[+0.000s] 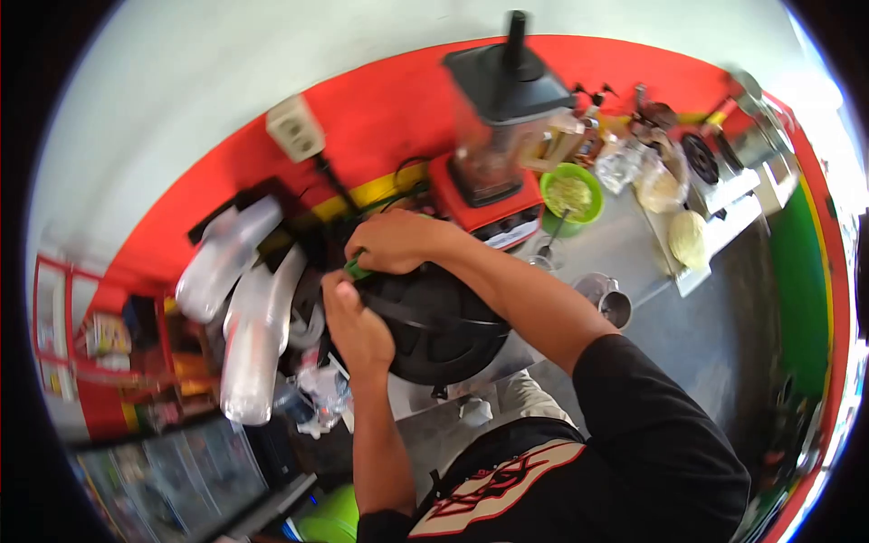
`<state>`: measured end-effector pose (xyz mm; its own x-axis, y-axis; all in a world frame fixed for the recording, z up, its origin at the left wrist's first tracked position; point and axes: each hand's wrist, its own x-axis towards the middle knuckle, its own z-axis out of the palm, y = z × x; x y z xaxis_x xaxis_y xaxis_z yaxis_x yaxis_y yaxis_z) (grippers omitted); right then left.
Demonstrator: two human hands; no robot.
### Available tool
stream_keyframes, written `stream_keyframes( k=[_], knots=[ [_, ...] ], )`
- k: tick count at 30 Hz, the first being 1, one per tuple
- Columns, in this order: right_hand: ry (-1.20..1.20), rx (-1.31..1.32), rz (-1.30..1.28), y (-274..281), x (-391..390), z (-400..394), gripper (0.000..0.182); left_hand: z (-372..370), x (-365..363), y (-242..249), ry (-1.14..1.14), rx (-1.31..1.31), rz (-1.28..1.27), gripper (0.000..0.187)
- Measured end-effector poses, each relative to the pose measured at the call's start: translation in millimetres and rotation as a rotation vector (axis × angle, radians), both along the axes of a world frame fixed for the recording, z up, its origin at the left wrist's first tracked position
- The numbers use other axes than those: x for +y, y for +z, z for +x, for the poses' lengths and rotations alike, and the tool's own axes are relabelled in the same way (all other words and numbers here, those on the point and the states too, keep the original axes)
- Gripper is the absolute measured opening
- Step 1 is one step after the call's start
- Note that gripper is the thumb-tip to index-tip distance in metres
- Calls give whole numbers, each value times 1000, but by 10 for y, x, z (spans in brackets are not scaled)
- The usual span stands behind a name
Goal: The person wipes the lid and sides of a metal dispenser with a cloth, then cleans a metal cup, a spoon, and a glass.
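My right hand (398, 242) is closed around a small green object (358, 266), of which only a part shows between the fingers; its kind I cannot make out. Just below it is my left hand (360, 337), thumb up and fingers curled, close against the green piece; what it grips is hidden. Under my wrists and right forearm lies a large round black thing (444, 348) with a ribbed top, crossed by a thin shiny strip. Left of my hands are long clear sleeves of stacked plastic cups (249, 362).
Behind the hands stands a red-based blender (489, 195) with a dark lid. A green bowl (588, 206) of pale shreds, a metal cup (615, 308), a clear cup (546, 255) and a pale cabbage-like vegetable (688, 239) stand along the counter. A socket box (295, 128) hangs on the wall.
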<state>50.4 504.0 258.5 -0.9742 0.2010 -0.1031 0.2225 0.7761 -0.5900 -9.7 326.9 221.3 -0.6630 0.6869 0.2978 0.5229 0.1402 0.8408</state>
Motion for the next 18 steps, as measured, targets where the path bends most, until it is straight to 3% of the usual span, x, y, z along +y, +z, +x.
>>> stream_keyframes(
  k=[5,11,16,18],
  knots=[
    [-199,85,-8,-140,305,515,38,5,37,13,-57,-63,-48,73],
    [-604,405,-128,-240,-47,1316,38,-42,45,-62,-11,-65,-145,60],
    [-670,499,-43,-300,-634,1913,37,-17,40,27,-3,-4,-78,50],
    [-773,478,-228,-281,-784,2107,36,-21,56,20,-33,-19,-76,44]
  ],
)
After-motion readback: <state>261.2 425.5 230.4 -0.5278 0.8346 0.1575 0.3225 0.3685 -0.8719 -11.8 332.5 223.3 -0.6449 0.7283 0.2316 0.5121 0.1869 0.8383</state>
